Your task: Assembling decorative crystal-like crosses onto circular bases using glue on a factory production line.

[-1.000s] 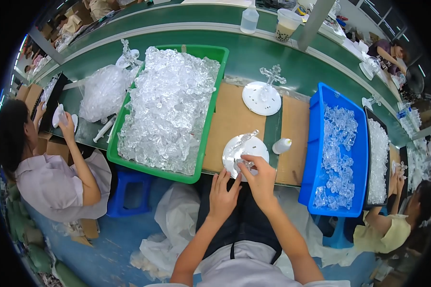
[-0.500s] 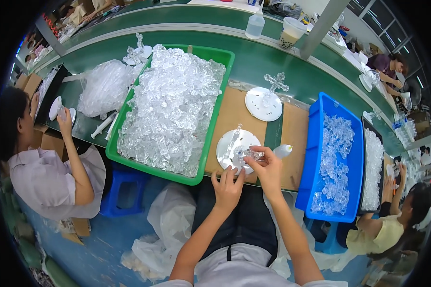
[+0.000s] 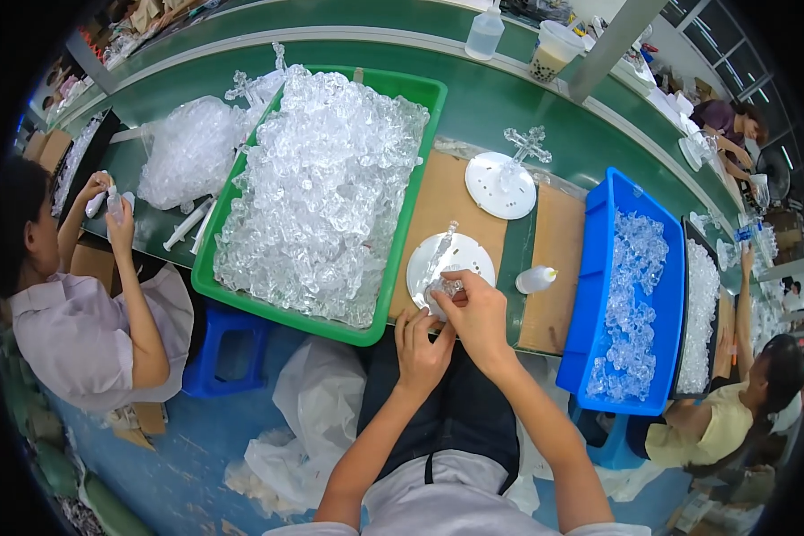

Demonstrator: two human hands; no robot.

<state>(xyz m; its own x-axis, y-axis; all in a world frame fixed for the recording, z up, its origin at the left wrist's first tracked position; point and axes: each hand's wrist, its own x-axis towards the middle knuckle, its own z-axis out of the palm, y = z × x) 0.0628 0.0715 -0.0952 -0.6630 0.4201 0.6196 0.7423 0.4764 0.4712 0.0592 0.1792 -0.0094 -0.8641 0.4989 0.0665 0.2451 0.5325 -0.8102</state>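
Observation:
In front of me a white round plate (image 3: 478, 259) lies on the cardboard, with a clear plastic stem piece (image 3: 443, 250) lying across it. My right hand (image 3: 478, 313) pinches a clear plastic piece (image 3: 449, 286) low over the plate's near part; my fingers hide much of it. At the plate's near left rim, my left hand (image 3: 422, 353) has its fingers curled together, gripping the edge close to the right fingertips. Farther back stands a second white round plate (image 3: 487, 196) with a clear cross-shaped piece (image 3: 529, 143) on it. Right of my hand, a small white squeeze bottle (image 3: 536, 280) lies tilted.
A green tray (image 3: 357, 335) heaped with clear plastic pieces stands to the left, a blue bin (image 3: 570, 330) of similar pieces to the right. Behind are a clear bottle (image 3: 484, 36) and a drink cup (image 3: 554, 52). Co-workers sit at both sides; a blue stool (image 3: 228, 357) is at left.
My right hand has moved left and lower, bringing the clear piece down toward the plate. The left fingers have drawn closer together. The squeeze bottle is now fully uncovered.

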